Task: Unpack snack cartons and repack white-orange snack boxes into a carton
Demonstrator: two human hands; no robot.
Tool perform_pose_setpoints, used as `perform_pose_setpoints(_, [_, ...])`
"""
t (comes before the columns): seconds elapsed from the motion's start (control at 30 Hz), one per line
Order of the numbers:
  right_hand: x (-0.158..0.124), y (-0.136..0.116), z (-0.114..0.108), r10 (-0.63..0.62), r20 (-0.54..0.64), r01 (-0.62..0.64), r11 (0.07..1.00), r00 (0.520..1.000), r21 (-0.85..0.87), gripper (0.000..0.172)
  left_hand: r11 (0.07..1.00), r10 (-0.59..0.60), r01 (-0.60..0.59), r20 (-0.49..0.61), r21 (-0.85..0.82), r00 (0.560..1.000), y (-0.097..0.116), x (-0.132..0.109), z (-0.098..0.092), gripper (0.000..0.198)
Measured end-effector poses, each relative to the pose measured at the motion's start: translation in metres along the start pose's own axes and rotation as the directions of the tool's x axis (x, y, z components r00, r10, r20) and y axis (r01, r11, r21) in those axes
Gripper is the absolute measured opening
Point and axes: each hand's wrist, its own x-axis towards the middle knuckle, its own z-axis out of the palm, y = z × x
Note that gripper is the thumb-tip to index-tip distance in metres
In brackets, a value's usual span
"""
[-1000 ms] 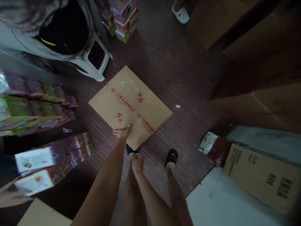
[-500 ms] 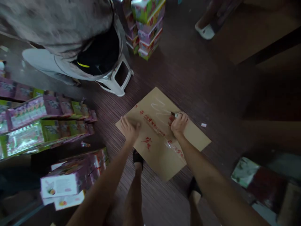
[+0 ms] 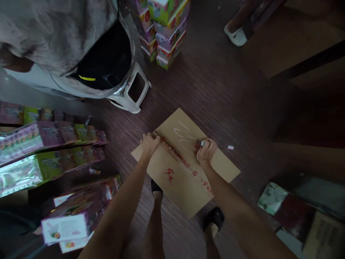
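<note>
A flattened brown cardboard box (image 3: pixel 185 180) with red print and a strip of clear tape lies on the dark wood floor in front of my feet. My left hand (image 3: pixel 149 143) presses on its far left edge, fingers curled over the seam. My right hand (image 3: pixel 206 151) is closed round a small dark tool with a pale tip, which rests on the cardboard near some white scribbles (image 3: pixel 184 133).
Another person sits on a white plastic stool (image 3: pixel 133 94) at the upper left. Stacks of colourful cartons (image 3: pixel 163 28) stand beyond the cardboard and more cartons (image 3: pixel 48 151) lie at the left. Someone's white shoe (image 3: pixel 236 36) is at the top. Brown boxes (image 3: pixel 320 233) sit at the lower right.
My right hand came forward from beside my legs onto the cardboard with the small tool. My left hand slid from the near edge to the far left edge. The view shifted.
</note>
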Motion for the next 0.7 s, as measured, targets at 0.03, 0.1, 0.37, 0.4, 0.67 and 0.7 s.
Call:
perform_pose_setpoints(0.03, [0.000,0.000,0.000,0.006,0.001,-0.006,1.000,1.000,0.001,0.025,0.999,0.035,-0.035,0.080,-0.006,0.996,-0.002,0.004,-0.010,0.039])
perform_pose_setpoints(0.1, [0.001,0.001,0.000,0.020,0.010,-0.020,1.000,1.000,-0.004,0.027,0.993,0.114,-0.108,0.213,-0.039,0.970,-0.016,0.005,-0.034,0.045])
perform_pose_setpoints(0.37, [0.001,0.002,0.004,0.064,0.052,-0.063,0.998,0.997,-0.013,0.029,0.779,-0.051,-0.452,0.762,0.435,0.645,-0.066,-0.056,-0.122,0.031])
perform_pose_setpoints(0.4, [0.001,0.002,0.003,0.068,0.049,-0.067,0.998,0.997,-0.012,0.029,0.718,-0.064,-0.479,0.733,0.506,0.678,-0.060,-0.073,-0.115,0.028])
perform_pose_setpoints(0.67, [0.003,-0.002,-0.006,0.090,0.029,-0.089,0.995,0.996,-0.041,0.027,0.834,0.233,-0.247,0.091,0.493,0.968,-0.115,-0.262,0.008,0.076])
perform_pose_setpoints(0.7, [0.004,-0.002,-0.006,0.086,0.032,-0.085,0.996,0.996,-0.042,0.027,0.879,0.165,-0.129,-0.038,0.460,0.986,-0.124,-0.281,0.020,0.079])
